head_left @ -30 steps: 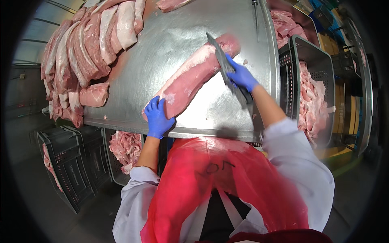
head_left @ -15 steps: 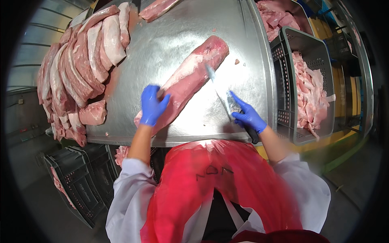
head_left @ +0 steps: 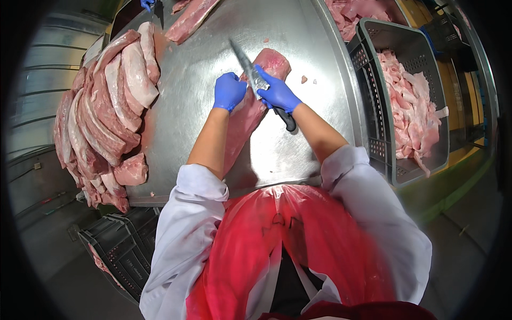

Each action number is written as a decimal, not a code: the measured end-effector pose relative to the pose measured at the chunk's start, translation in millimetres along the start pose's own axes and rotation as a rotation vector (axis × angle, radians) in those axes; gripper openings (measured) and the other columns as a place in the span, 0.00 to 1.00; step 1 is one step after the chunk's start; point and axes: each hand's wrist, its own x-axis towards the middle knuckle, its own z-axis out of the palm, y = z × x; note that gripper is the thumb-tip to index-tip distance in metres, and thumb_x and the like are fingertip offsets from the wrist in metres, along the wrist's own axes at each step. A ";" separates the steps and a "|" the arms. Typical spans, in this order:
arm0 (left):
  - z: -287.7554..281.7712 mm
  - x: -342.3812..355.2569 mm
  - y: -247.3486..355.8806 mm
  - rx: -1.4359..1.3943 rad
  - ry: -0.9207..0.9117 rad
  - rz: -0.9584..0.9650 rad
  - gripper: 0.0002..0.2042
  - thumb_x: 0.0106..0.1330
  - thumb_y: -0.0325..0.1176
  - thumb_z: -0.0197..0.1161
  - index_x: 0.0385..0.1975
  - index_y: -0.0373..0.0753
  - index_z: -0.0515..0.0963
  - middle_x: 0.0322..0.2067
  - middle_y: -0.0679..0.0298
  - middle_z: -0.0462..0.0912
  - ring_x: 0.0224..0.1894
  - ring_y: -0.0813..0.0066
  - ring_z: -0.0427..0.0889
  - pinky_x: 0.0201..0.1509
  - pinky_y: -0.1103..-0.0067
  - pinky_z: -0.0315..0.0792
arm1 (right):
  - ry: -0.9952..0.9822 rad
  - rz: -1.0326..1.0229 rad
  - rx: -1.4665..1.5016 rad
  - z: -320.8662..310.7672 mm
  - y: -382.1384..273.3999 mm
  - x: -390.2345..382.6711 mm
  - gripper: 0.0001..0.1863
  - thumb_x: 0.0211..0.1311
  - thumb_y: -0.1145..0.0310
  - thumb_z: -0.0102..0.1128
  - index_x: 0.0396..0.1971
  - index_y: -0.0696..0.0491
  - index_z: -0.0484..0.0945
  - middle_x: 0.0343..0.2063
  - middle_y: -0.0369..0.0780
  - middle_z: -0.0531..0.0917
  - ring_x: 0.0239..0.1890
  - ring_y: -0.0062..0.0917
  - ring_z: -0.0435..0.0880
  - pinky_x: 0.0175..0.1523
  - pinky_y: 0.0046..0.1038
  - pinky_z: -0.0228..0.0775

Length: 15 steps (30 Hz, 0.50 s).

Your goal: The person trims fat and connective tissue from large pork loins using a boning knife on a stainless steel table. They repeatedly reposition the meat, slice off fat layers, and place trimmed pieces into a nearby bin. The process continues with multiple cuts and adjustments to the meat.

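A long boneless pork loin (head_left: pixel 240 136) lies slantwise on the steel table (head_left: pixel 186 106), its far end to the right. My left hand (head_left: pixel 230 92), in a blue glove, is closed at the loin's left edge, fingers curled; whatever is in them is hidden. In my right hand (head_left: pixel 278 94), also blue-gloved, is a knife (head_left: pixel 244 60) with a black handle. Its blade crosses above the loin and points away to the far left, beyond my left hand. Both my forearms reach over the near part of the loin and table.
Many pork pieces (head_left: pixel 101 112) are heaped on the left. Another long piece (head_left: pixel 191 20) lies at the far side, near a co-worker's blue-gloved hand (head_left: pixel 147 4). At right, a grey crate (head_left: pixel 368 69) holds pale trimmings (head_left: pixel 408 106). Black crates (head_left: pixel 125 250) stand below, left.
Both hands have moved farther over the loin and closer together. The knife now crosses the loin, pointing far left. My left hand has gone from spread fingers to closed.
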 end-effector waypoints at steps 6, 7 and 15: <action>6.7 -8.8 -12.4 -0.092 0.111 0.010 0.12 0.60 0.36 0.64 0.25 0.31 0.80 0.27 0.42 0.83 0.33 0.43 0.83 0.39 0.61 0.76 | -0.240 0.139 -0.345 -18.2 -7.4 -76.7 0.41 0.68 0.70 0.55 0.77 0.28 0.51 0.27 0.36 0.80 0.22 0.16 0.76 0.27 0.21 0.73; 5.7 -11.8 -8.9 -0.108 0.127 0.007 0.12 0.60 0.36 0.64 0.25 0.32 0.80 0.27 0.43 0.83 0.33 0.43 0.83 0.39 0.60 0.76 | -0.231 0.186 -0.362 -19.9 -10.0 -72.8 0.41 0.68 0.71 0.55 0.77 0.28 0.51 0.27 0.36 0.80 0.21 0.17 0.76 0.27 0.21 0.74; -10.1 -2.9 -15.9 -0.084 0.141 0.037 0.11 0.57 0.34 0.66 0.23 0.32 0.79 0.23 0.47 0.83 0.26 0.53 0.82 0.35 0.66 0.75 | -0.352 0.116 -0.380 -16.0 0.4 -33.0 0.43 0.67 0.73 0.54 0.78 0.31 0.47 0.23 0.37 0.79 0.19 0.20 0.77 0.28 0.24 0.76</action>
